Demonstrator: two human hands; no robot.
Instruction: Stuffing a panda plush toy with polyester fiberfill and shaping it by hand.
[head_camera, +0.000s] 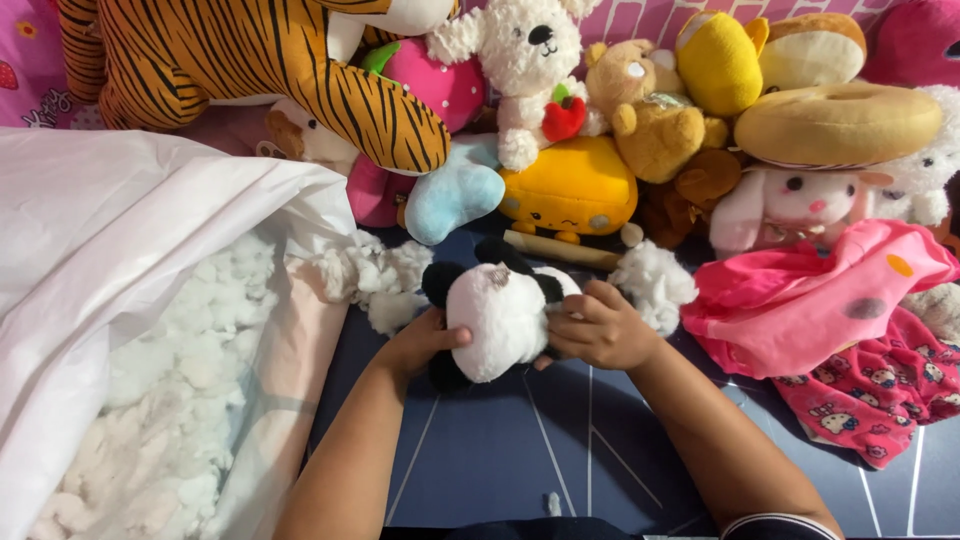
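A small black-and-white panda plush (497, 315) lies in the middle of a dark blue mat (560, 450). My left hand (428, 338) grips its left side, thumb across the white belly. From the right, my right hand (600, 328) closes on the toy, fingers pressed into its side. A tuft of white stuffing (655, 283) sits just behind my right hand. More loose stuffing (375, 278) lies to the left of the panda.
A large white bag (110, 240) full of white fibre fill (170, 400) fills the left. Behind stand many plush toys: a tiger (250, 60), a white bear (525, 60), a yellow plush (572, 187), a doughnut cushion (835, 122). Pink fabric (800, 300) lies at the right.
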